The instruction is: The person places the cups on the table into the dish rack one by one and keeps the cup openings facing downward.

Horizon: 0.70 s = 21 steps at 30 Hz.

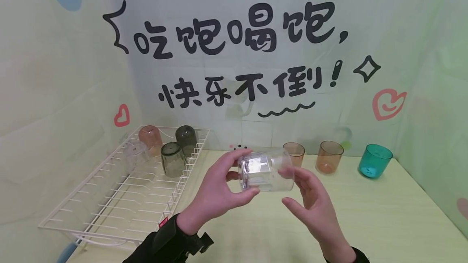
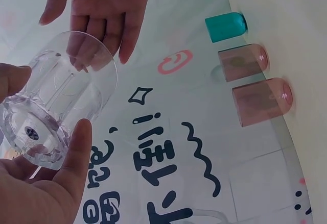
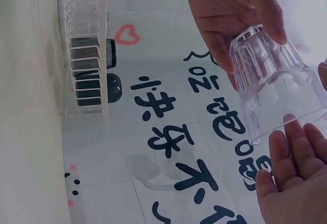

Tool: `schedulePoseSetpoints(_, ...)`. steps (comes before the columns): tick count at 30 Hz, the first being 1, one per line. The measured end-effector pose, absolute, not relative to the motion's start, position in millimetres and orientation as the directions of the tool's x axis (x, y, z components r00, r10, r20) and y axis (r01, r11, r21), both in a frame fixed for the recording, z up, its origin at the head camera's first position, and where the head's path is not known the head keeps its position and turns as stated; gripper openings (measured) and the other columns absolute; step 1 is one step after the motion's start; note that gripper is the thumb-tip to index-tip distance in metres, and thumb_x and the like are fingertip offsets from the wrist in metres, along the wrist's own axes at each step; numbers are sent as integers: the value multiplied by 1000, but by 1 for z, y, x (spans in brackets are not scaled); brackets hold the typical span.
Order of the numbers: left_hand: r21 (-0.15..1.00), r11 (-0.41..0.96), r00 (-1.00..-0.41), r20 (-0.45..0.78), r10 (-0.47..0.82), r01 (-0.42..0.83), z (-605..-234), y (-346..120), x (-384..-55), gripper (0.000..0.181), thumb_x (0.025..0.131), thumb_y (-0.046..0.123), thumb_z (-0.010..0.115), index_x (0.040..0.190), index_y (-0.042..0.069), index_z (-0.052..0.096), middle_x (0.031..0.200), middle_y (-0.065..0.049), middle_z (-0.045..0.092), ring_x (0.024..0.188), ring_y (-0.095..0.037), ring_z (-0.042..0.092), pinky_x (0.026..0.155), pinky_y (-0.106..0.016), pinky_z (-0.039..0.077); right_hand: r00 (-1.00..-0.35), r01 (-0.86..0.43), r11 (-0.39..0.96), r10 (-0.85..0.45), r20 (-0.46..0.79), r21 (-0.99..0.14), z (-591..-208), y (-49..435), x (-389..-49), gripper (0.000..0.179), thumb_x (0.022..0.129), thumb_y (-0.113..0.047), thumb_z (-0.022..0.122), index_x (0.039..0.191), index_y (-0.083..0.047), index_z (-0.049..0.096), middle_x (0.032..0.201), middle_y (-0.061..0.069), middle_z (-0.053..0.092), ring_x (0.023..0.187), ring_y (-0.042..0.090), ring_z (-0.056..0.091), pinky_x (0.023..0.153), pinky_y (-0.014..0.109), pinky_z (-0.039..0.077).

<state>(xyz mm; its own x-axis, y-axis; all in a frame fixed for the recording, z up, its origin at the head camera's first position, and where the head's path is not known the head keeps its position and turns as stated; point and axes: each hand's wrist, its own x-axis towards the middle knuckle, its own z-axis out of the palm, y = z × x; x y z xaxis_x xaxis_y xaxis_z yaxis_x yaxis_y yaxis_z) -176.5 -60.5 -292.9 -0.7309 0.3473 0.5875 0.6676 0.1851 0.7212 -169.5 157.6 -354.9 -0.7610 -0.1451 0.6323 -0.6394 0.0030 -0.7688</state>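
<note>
A clear drinking glass (image 1: 268, 171) with a faceted lower part is held on its side above the table, its mouth toward the right. My left hand (image 1: 219, 192) grips it round the base end, thumb below and fingers above and behind. At the rim is my right hand (image 1: 316, 204), its fingers extended and the thumb apart. In the left wrist view, those right fingertips show through the mouth of the glass (image 2: 66, 91); whether they touch it I cannot tell. The right wrist view shows the left fingers about the base of the glass (image 3: 276, 81).
A white wire rack (image 1: 89, 233) stands at the left, holding upside-down cups: one pink (image 1: 150, 137), one clear (image 1: 135, 155), two dark grey (image 1: 173, 163). Along the table's back are two amber cups (image 1: 330, 159) and a teal cup (image 1: 375, 163), before a wall with black lettering.
</note>
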Motion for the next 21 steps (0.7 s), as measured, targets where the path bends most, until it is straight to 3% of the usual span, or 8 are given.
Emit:
schedulePoseSetpoints(10,710,237,-745,591,310,663,-291,-69,-176,70,64,6,76,126,8,44,115,-2,49,97,-21,50,74,-30,49,-782,-615,34,-158,603,-788,-359,164,-171,60,74,5,63,129,-8,41,125,11,49,118,24,42,102,28,27)
schedulePoseSetpoints(17,700,260,-746,602,285,665,-289,-76,-176,70,63,6,76,125,10,45,112,-2,50,94,-22,52,73,-29,49,-726,-678,25,-183,663,-735,-363,169,-173,61,73,10,62,128,-3,40,126,17,46,117,26,42,102,28,26)
schedulePoseSetpoints(21,695,280,-749,602,276,662,-287,-82,-176,70,63,7,77,125,10,45,110,-2,51,92,-21,52,73,-29,49,-751,-651,46,-180,635,-757,-363,171,-173,60,74,7,63,129,-5,41,126,13,47,117,25,41,102,28,26)
